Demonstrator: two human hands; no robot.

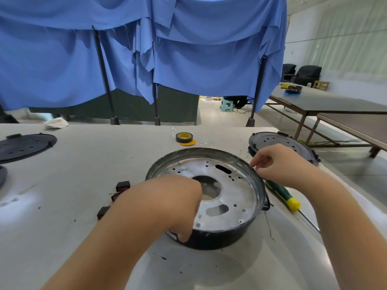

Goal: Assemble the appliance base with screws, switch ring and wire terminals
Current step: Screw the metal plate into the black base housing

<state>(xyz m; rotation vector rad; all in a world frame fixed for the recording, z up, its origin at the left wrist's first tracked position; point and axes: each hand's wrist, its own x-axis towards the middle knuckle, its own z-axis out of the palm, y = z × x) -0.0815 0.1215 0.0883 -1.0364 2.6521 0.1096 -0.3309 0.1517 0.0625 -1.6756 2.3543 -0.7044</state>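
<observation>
Head view: left hand [178, 206] grips the near rim of the appliance base [226, 193], thumb on its outer wall, steadying it mid-table. Right hand [278, 164] pinches at the far-right rim; what it holds, possibly a screw or wire, cannot be made out. Advice: keep the base braced and seat the part squarely. Screwdriver [280, 195] lies just beside, partly hidden.
</observation>
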